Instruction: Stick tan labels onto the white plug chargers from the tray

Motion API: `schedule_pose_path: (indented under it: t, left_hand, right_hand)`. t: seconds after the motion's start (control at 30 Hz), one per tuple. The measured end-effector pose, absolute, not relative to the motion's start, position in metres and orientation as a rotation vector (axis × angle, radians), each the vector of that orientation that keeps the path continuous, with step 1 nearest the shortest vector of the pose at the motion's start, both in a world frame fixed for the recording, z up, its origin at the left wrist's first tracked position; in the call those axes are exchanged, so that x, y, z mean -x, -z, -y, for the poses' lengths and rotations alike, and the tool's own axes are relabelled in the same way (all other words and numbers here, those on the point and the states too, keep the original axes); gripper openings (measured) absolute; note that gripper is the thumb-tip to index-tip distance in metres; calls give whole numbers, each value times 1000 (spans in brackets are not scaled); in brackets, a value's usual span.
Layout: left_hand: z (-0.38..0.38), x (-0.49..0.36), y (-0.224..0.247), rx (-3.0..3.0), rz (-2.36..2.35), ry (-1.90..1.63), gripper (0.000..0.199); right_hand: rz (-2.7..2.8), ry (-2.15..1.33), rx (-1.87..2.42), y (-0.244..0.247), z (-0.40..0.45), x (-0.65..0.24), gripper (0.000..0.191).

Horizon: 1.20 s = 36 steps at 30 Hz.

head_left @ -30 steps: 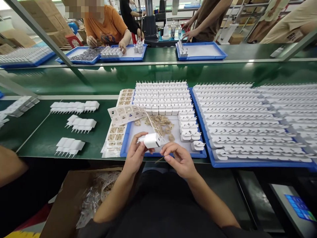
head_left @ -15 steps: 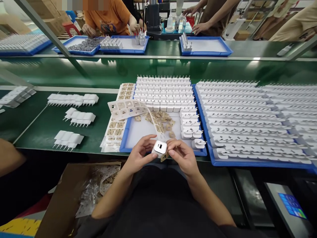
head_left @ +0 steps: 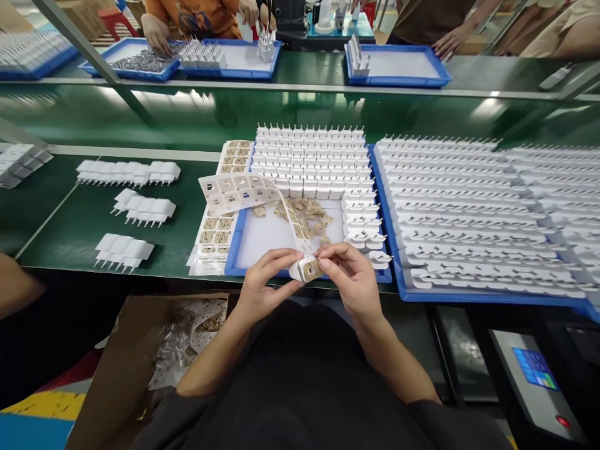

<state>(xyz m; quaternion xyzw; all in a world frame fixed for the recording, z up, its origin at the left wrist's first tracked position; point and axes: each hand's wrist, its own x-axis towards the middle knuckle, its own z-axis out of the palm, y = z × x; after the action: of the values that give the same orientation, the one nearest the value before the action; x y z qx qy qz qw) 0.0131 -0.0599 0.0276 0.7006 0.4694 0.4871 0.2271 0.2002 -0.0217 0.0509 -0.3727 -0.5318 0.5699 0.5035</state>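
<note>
Between thumb and fingers, my left hand [head_left: 265, 284] grips a white charger [head_left: 297, 270], its port face turned to the right. A tan die-cut sticker [head_left: 312, 270] covers that face, pinched at its right edge by my right hand [head_left: 355, 280]. Whether the sticker is stuck down all over, I cannot tell. Just beyond my hands is a blue-rimmed tray [head_left: 238, 240] with rows of white chargers [head_left: 309, 156], pins up, and loose tan pieces [head_left: 304, 212]. A partly peeled sticker sheet [head_left: 237, 190] curls over the tray's left side and its strip reaches toward my hands.
Sticker sheets [head_left: 213, 244] lie left of the tray; white chargers [head_left: 129, 250] sit in groups farther left. A second full tray [head_left: 478, 219] adjoins on the right. Below are an open carton [head_left: 117, 356] and a screen device [head_left: 534, 375]. Co-workers' hands [head_left: 157, 34] are across the line.
The charger has turned so its port face points right, and the tan sticker, previously hanging beside it, now lies over that face. The camera view has shifted slightly. A co-worker's hand across has moved right.
</note>
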Motion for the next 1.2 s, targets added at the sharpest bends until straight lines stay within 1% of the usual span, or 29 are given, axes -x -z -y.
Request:
schedule_pose_path:
  t: [0.3,0.57,0.8,0.9,0.97,1.03,1.1,1.2]
  left_hand:
    - [60,-13,-28,-1924,-1249,-1364,46]
    - [61,-14,-28,-1933,-1241,-1378,48]
    - [60,-15,-30,-1986,-1242,-1418,45]
    - [61,-14,-30,-2043,-1269,-1431,44]
    - [62,-14,-27,-2078,-1278,-1467,45]
    - [63,-15,-23,-2071,-1266,-1534,47]
    - [63,-16,-18,-2014,-1242,-1614,49]
    - [61,-20,-13,-1965,-1199,-1696,53]
  right_hand:
    - [1273,-1396,872,-52,22,-199,15]
    - [1330,-1301,875,-51,27,-196,9]
    - [1414,-1128,933,-51,32,-190,12]
    - [1539,-945,978,-54,32,-190,10]
    - [1627,-791,1024,-56,30,-192,12]
    - [1627,-744,1075,-57,26,-196,15]
    - [1552,-911,1040,-54,23,-200,16]
    - [1454,-1355,824,-49,23,-200,23]
